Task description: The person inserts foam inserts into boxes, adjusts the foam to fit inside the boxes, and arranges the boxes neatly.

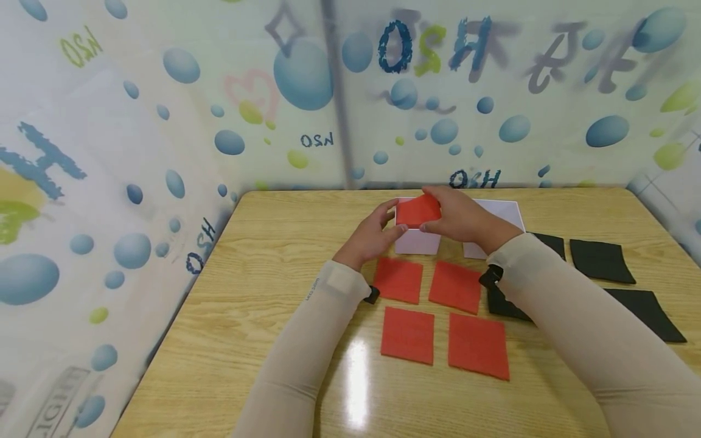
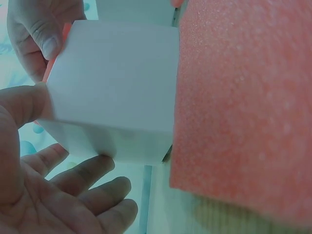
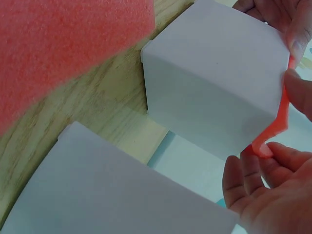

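Foam comes first in the head view: we see a bent red square (image 1: 418, 210) across the mouth of the left white box (image 1: 417, 241), the right hand (image 1: 460, 216) gripping its edge. The left hand (image 1: 369, 236) clasps the box. Four red squares (image 1: 408, 335) and four black squares (image 1: 602, 260) lie on the table (image 1: 263, 292). We cannot tell what the partly covered right white box (image 1: 506, 212) holds. Only the left wrist view shows us the left fingers against the side wall. The right wrist view adds the gap between boxes and the foam's curled corner.
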### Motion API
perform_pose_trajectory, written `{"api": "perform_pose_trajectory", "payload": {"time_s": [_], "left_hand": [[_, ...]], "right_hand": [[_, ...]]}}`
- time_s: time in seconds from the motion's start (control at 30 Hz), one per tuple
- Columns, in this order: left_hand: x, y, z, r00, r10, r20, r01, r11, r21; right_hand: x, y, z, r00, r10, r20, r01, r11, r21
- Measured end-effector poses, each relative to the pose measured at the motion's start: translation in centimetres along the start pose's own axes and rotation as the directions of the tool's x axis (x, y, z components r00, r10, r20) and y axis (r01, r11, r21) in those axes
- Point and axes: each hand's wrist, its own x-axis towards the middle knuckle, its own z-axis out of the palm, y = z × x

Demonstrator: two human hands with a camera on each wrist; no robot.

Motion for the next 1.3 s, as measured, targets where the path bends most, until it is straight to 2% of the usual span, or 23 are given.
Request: {"api": "perform_pose_trajectory", "payload": {"time_s": [0.4, 0.67, 0.87, 1.13, 1.3], "left_hand": [[0.0, 0.0, 0.0, 1.0, -0.007, -0.008, 0.007, 1.0, 0.007], [0.0, -0.2, 0.0, 1.0, -0.013, -0.001, 0.013, 1.0, 0.01], [0.0, -0.2, 0.0, 1.0, -0.007, -0.003, 0.007, 1.0, 0.016], [-0.1, 0.0, 0.1, 1.0, -0.02, -0.01, 0.02, 1.0, 0.006], [-0.1, 0.0, 0.1, 1.0, -0.025, -0.01, 0.025, 1.0, -0.002]], "right_hand": [[0.2, -0.4, -0.3, 1.0, 0.0, 0.022, 0.0, 1.0, 0.02], [0.5, 0.0, 0.0, 0.999, -0.034, 0.0, 0.034, 0.998, -0.056], [0.4, 0.4, 0.0, 0.999, -0.036, 0.019, 0.037, 0.996, -0.075], [-0.6, 0.9, 0.0, 0.996, -0.077, 0.034, 0.081, 0.987, -0.139], [-2.2, 0.5, 0.1, 0.996, -0.067, 0.056, 0.076, 0.984, -0.16]]}}
